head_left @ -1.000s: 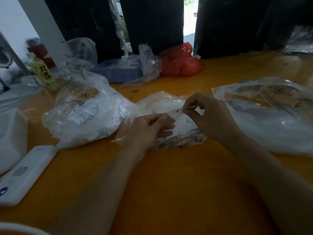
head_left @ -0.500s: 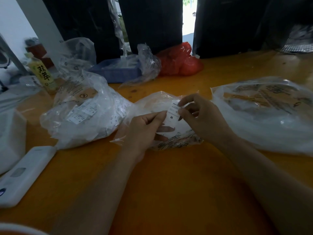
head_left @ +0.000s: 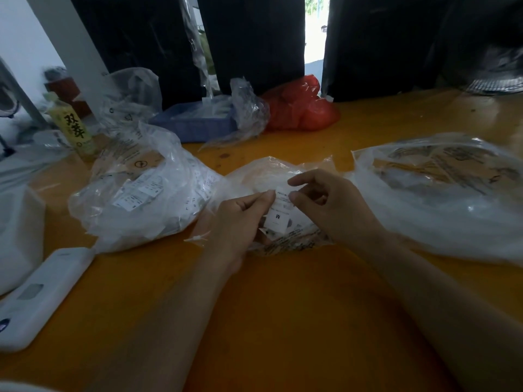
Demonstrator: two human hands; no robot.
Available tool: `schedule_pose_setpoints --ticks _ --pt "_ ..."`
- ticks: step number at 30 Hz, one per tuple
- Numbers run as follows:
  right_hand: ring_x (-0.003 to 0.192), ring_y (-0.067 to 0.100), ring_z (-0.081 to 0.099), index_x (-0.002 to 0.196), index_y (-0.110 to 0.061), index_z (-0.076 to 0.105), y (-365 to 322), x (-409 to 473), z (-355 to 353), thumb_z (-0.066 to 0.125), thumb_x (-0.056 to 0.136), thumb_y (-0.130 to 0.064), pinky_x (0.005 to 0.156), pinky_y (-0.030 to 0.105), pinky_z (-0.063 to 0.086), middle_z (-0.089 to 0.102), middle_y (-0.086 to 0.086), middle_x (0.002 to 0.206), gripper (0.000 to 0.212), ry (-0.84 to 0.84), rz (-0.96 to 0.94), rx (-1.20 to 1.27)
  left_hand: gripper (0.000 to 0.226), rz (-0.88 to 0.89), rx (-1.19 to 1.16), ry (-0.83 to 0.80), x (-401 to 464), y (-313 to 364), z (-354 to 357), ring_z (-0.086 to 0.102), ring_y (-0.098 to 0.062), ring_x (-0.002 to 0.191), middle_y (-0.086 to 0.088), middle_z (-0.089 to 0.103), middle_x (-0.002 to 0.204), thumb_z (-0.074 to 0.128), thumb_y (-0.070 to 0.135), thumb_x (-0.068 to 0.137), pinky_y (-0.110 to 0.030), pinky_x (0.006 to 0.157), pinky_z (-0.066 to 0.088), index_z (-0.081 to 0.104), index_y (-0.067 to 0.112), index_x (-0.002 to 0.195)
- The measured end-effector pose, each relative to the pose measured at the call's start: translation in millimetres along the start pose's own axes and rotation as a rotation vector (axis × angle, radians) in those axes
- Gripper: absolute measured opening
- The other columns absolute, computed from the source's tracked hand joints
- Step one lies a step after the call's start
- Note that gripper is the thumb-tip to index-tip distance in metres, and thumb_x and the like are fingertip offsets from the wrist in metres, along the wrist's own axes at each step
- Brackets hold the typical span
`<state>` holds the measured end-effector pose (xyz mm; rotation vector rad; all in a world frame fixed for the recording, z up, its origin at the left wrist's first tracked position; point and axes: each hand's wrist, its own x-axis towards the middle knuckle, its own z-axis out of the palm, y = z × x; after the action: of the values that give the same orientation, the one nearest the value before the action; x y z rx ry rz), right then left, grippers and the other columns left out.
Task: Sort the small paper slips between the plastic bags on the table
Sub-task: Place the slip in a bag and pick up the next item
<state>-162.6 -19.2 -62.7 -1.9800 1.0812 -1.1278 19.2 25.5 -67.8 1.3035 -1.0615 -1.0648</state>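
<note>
A small white paper slip (head_left: 280, 212) printed with an "M" hangs upright between my hands over the middle plastic bag (head_left: 266, 176). My left hand (head_left: 240, 219) pinches the slip's left edge with curled fingers. On the other side, my right hand (head_left: 331, 205) pinches its top right corner with thumb and forefinger. A clear bag (head_left: 141, 199) full of several white slips lies to the left. A large flat clear bag (head_left: 441, 193) lies to the right.
The orange table (head_left: 283, 306) carries a white device (head_left: 42, 295) at the front left, a yellow-labelled bottle (head_left: 73, 125), a blue tray (head_left: 195, 120) with crumpled plastic, and a red bag (head_left: 300, 106) at the back. Dark curtains hang behind.
The slip went from lying edge-on between my fingers to standing upright with its "M" side facing me. Both hands shifted slightly lower over the middle bag.
</note>
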Motion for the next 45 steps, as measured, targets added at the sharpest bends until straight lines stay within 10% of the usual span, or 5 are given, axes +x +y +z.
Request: schedule_pose_setpoints --ticks 16,23,28,33,45 --pt "0.077 0.001 0.065 0.103 -0.029 0.066 -4 2 -7 0.072 0.094 -0.027 0.066 0.011 0.049 0.07 -0.013 0.083 0.011 0.155 -0.07 0.018 0.017 0.154 0.113 0.034 -3 4 -2 0.074 -0.004 0.072 0.011 0.082 0.09 0.079 0.035 0.092 -0.014 0.061 0.055 0.077 0.041 0.108" --pt "0.071 0.008 0.057 0.102 -0.024 0.062 -4 8 -36 0.06 0.1 -0.026 0.062 0.01 0.041 0.062 -0.015 0.083 0.004 0.544 -0.152 -0.242 0.027 0.826 0.562 0.813 -5 45 -60 0.067 0.006 0.097 0.013 0.07 0.114 0.067 0.029 0.102 -0.003 0.075 0.053 0.069 0.02 0.128" --pt "0.075 0.021 0.057 0.105 -0.013 0.064 11 13 -78 0.056 0.1 -0.026 0.072 0.039 0.051 0.061 -0.001 0.083 0.016 0.64 0.075 -0.618 0.028 0.37 0.888 0.936 22 62 -145 0.072 -0.034 0.106 -0.016 0.077 0.117 0.065 0.022 0.1 -0.046 0.09 0.057 0.075 0.011 0.124" --pt "0.048 0.022 0.047 0.061 -0.007 0.056 31 12 -97 0.055 0.097 -0.013 0.047 0.023 0.031 0.051 0.008 0.055 0.036 0.344 0.436 -0.918 0.029 0.162 1.035 0.809 47 57 -141 0.066 -0.048 0.104 -0.028 0.073 0.109 0.069 0.025 0.1 -0.046 0.075 0.047 0.077 0.0 0.113" --pt "0.07 0.024 0.055 0.069 -0.015 0.048 49 27 -108 0.063 0.095 -0.018 0.061 0.032 0.044 0.054 0.005 0.075 0.03 -0.044 0.619 -1.091 0.027 0.113 1.234 0.615 66 72 -126 0.054 -0.053 0.125 -0.039 0.059 0.131 0.054 0.0 0.104 -0.057 0.105 0.04 0.065 -0.013 0.125"
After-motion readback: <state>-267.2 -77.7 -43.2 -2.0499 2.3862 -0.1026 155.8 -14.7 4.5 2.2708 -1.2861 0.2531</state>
